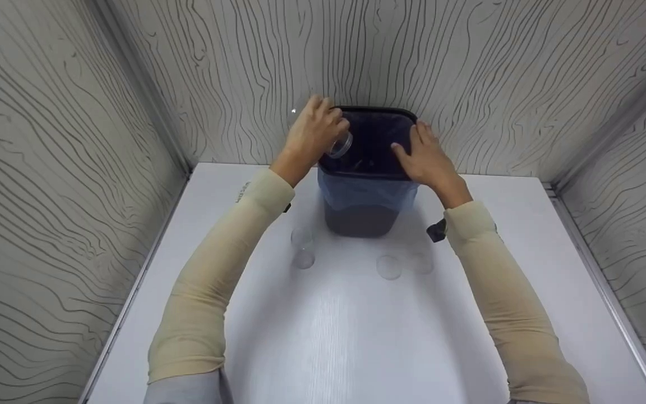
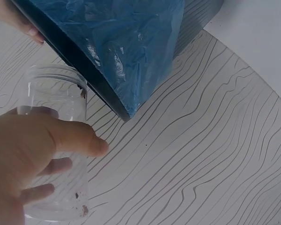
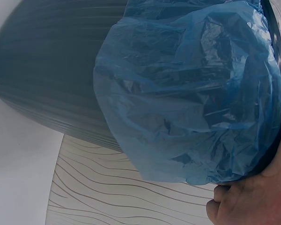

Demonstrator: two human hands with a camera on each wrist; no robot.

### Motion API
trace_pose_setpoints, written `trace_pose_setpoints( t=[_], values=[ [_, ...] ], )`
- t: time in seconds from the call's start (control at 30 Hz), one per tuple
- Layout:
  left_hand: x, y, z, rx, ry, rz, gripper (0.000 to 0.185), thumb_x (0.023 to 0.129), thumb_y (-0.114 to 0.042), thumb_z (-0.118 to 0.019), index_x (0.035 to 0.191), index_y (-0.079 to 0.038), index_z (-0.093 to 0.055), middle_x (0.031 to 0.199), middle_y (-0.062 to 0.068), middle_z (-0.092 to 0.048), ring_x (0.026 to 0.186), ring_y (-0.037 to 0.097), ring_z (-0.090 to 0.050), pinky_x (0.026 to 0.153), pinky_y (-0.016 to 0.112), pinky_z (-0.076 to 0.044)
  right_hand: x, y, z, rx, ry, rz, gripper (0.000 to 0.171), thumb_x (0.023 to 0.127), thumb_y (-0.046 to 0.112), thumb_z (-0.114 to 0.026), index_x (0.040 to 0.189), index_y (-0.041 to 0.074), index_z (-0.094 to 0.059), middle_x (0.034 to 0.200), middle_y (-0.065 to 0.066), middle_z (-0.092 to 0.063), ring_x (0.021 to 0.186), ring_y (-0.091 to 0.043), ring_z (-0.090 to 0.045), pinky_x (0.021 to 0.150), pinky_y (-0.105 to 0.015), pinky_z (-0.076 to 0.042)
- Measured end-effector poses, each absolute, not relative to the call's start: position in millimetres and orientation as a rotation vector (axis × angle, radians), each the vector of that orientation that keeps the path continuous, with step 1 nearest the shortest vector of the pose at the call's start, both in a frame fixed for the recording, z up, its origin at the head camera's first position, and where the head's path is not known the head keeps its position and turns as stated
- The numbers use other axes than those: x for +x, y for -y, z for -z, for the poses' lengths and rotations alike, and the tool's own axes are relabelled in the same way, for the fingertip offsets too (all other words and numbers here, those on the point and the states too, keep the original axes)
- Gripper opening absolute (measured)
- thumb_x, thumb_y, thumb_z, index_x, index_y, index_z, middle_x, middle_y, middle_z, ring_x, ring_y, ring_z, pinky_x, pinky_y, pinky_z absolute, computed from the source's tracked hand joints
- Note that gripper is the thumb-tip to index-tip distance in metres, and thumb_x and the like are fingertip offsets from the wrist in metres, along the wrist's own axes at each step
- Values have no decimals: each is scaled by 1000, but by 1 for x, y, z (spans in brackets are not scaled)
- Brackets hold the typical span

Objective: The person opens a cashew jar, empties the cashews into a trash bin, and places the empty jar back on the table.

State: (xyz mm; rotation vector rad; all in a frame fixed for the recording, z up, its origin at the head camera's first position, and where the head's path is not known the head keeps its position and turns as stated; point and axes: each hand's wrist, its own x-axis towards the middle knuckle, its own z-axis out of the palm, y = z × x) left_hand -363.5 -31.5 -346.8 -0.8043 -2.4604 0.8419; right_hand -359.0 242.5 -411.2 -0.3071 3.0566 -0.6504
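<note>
My left hand [image 1: 316, 130] grips a clear plastic jar [image 2: 56, 98], tilted with its open mouth [image 1: 341, 145] over the left side of the bin. A few small dark reddish bits [image 2: 83, 92] cling to the jar's inside wall. The grey bin [image 1: 359, 221] stands on the table against the back wall, lined with a blue plastic bag [image 1: 365, 191] folded down over its dark rim. My right hand [image 1: 428, 157] holds the bin's right rim, thumb on the inner side and fingers [image 3: 246, 201] around the outside. What lies inside the bin is too dark to make out.
Clear see-through containers [image 1: 303, 257] stand on the white table [image 1: 323, 336] in front of the bin on the left. Two clear round pieces [image 1: 389, 267] lie in front on the right. Wood-patterned walls [image 1: 233, 73] enclose the back and both sides.
</note>
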Motion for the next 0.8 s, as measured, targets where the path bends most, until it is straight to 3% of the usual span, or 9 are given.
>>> trace_pose_setpoints(
  t=[0.3, 0.47, 0.67, 0.8],
  values=[
    [-365, 33, 347, -774, 2502, -735, 25, 108, -9, -48, 129, -17, -59, 128, 6, -66, 121, 29, -60, 108, 45, -45, -359, -243, 410, -313, -3047, 652, 84, 114, 51, -29, 166, -9, -3, 177, -28, 7, 165, -45, 7, 134, -56, -1],
    [-365, 34, 346, -769, 2561, -697, 32, 106, -7, -55, 137, -18, -56, 127, 6, -64, 120, 29, -60, 109, 46, -45, -359, -243, 409, -302, -3032, 648, 84, 114, 52, -27, 166, -9, -2, 177, -27, 9, 165, -44, 9, 134, -56, -1],
    [-362, 39, 347, -761, 2622, -580, 51, 97, -3, -72, 143, -13, -51, 138, 11, -62, 132, 34, -59, 116, 51, -45, -359, -243, 409, -297, -3024, 623, 84, 114, 52, -26, 166, -9, -1, 176, -28, 9, 165, -44, 10, 134, -55, 0],
    [-361, 42, 348, -755, 2658, -428, 52, 96, -3, -71, 143, -9, -50, 138, 15, -63, 130, 39, -61, 114, 54, -47, -359, -243, 409, -300, -3025, 621, 84, 114, 52, -26, 166, -10, -1, 176, -28, 9, 165, -44, 9, 134, -56, 0]
  ],
)
